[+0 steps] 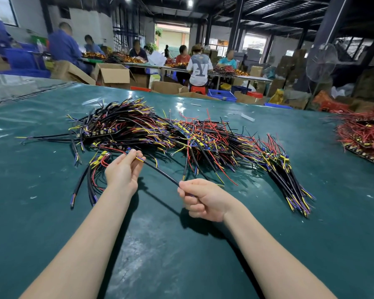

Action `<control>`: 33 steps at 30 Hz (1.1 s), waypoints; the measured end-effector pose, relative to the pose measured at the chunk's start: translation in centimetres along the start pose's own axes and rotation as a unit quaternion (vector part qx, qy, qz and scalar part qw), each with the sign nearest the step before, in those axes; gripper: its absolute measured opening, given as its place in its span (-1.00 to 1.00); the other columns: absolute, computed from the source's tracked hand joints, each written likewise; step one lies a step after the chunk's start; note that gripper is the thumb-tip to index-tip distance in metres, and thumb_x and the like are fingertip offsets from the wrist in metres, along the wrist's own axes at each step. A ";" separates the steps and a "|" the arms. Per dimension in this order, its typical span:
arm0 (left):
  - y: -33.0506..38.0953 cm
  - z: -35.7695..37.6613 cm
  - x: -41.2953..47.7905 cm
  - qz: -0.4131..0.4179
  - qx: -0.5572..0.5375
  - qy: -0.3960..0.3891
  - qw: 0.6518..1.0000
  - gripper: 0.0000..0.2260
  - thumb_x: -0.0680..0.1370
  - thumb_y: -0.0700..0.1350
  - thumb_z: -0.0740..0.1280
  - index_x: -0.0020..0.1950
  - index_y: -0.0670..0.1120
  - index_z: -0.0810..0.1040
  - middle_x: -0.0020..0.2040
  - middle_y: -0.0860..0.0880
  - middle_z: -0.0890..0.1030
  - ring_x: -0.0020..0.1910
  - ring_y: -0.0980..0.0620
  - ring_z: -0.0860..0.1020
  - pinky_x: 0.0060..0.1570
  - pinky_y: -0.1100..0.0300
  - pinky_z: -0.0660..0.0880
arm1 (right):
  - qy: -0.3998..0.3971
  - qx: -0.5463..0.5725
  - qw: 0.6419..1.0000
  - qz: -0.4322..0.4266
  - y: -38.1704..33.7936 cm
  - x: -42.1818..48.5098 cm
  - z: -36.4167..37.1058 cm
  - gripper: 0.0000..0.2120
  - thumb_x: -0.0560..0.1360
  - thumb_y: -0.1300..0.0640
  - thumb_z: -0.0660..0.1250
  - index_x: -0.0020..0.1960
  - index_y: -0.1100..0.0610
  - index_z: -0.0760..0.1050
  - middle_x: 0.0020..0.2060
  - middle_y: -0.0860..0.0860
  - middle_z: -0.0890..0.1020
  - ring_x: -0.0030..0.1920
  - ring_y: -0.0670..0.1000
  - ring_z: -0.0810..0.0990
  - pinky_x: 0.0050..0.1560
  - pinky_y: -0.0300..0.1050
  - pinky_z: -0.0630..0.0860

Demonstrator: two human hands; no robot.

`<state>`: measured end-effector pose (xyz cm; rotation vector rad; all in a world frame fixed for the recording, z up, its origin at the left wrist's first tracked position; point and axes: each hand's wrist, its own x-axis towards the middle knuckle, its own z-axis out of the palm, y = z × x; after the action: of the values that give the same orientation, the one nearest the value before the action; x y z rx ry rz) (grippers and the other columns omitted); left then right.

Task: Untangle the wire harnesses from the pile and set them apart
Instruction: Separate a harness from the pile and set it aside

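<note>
One black-sheathed wire harness (160,172) stretches between my two hands above the green table. My left hand (123,171) pinches its far end, where yellow and purple leads show at the fingertips. My right hand (200,199) grips its near end, fingers curled round it. Behind the hands lies the big tangled pile (160,130) of black, red, yellow and purple harnesses. A small group of harnesses (91,175) lies just left of my left hand. Another bundle (289,180) lies fanned out to the right.
The green table cover (181,244) spreads under my arms. A separate heap of red wires (363,134) sits at the right edge. Beyond the table's far edge are cardboard boxes (112,75), blue crates and several seated people at other tables.
</note>
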<state>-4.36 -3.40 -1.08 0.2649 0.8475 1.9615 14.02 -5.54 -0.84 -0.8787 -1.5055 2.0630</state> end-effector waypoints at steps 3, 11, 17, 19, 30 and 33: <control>-0.2 -0.1 0.2 -0.008 0.016 0.001 1.000 -0.91 0.53 -0.37 0.27 -0.14 -0.23 0.42 -0.55 -0.02 0.58 -0.53 0.14 0.57 -0.45 0.37 0.51 | -0.021 -0.069 0.997 -0.017 -0.1 0.0 0.8 -0.66 0.61 0.14 0.04 -0.33 0.15 0.29 -0.67 -0.14 0.28 -0.70 -0.21 0.15 -0.63 -0.46 0.07; 0.1 -0.4 0.5 -0.025 0.017 0.000 1.000 -0.87 0.53 -0.33 0.28 -0.22 -0.22 0.46 -0.54 -0.02 0.58 -0.54 0.16 0.56 -0.45 0.39 0.50 | -0.078 -0.034 0.996 -0.023 -0.1 -0.6 1.3 -0.61 0.56 0.21 0.15 -0.37 0.04 0.56 -0.54 -0.11 0.42 -0.61 -0.21 0.30 -0.57 -0.43 0.22; 0.5 -0.2 0.3 -0.013 -0.013 0.016 1.000 -0.85 0.53 -0.35 0.27 -0.23 -0.22 0.44 -0.57 0.01 0.56 -0.56 0.16 0.55 -0.46 0.40 0.50 | -0.043 -0.018 0.995 -0.093 0.1 -0.3 1.7 -0.64 0.46 0.25 0.23 -0.46 0.06 0.58 -0.60 -0.11 0.47 -0.61 -0.22 0.32 -0.55 -0.40 0.15; 0.4 0.0 0.2 -0.016 -0.006 0.013 1.000 -0.85 0.53 -0.35 0.27 -0.23 -0.22 0.45 -0.57 0.02 0.56 -0.56 0.16 0.55 -0.47 0.40 0.49 | -0.045 -0.041 0.991 -0.116 0.1 -0.2 2.1 -0.66 0.40 0.26 0.22 -0.49 0.07 0.57 -0.63 -0.12 0.47 -0.61 -0.23 0.33 -0.55 -0.40 0.15; 0.1 0.1 -0.4 -0.021 0.060 -0.024 0.998 -0.90 0.52 -0.33 0.30 -0.20 -0.21 0.48 -0.54 0.02 0.58 -0.53 0.19 0.56 -0.48 0.44 0.46 | -0.128 -0.207 0.968 -0.063 -0.2 -0.8 1.9 -0.73 0.37 0.22 0.25 -0.41 0.01 0.63 -0.54 -0.11 0.58 -0.57 -0.22 0.39 -0.54 -0.44 0.25; 0.0 0.4 -0.7 -0.030 0.100 -0.070 0.992 -0.92 0.52 -0.33 0.29 -0.17 -0.23 0.49 -0.51 0.02 0.60 -0.53 0.22 0.55 -0.47 0.47 0.45 | -0.177 -0.218 0.960 -0.004 0.0 -0.8 1.5 -0.74 0.40 0.19 0.23 -0.37 0.04 0.62 -0.49 -0.09 0.62 -0.56 -0.22 0.41 -0.53 -0.43 0.30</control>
<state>-3.82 -3.80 -0.70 0.4836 0.9492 1.7817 13.55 -7.10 -0.34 -0.6657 -2.2094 1.9884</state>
